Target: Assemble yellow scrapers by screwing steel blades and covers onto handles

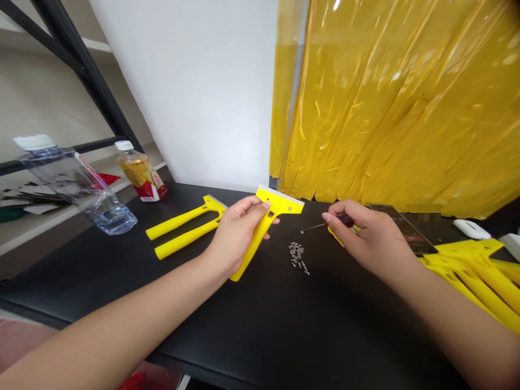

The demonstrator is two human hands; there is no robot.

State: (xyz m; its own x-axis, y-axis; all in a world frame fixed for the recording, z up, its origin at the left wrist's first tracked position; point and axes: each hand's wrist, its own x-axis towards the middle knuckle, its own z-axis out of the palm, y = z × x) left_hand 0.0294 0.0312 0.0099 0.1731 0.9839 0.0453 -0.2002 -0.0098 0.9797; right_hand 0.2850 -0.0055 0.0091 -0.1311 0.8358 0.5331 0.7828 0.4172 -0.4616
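My left hand (239, 227) grips a yellow scraper (280, 205) by its neck, the blade edge turned up and away from me. Two holes show in its head; the right one seems to have a screw in it. In my right hand (361, 227) is a screwdriver (314, 228), its thin shaft pointing left with a small screw at the tip, apart from the scraper. Below the tip, a small pile of screws and nuts (296, 254) lies on the black table (260, 336). Two more yellow scrapers (179, 223) rest left of my left hand.
Several yellow scrapers (479, 276) are heaped at the right, beside a dark flat box (406, 230) and a white mouse (471, 228). A clear bottle (81, 184) and a drink bottle (140, 170) stand at the left. Yellow film (398, 108) covers the back right.
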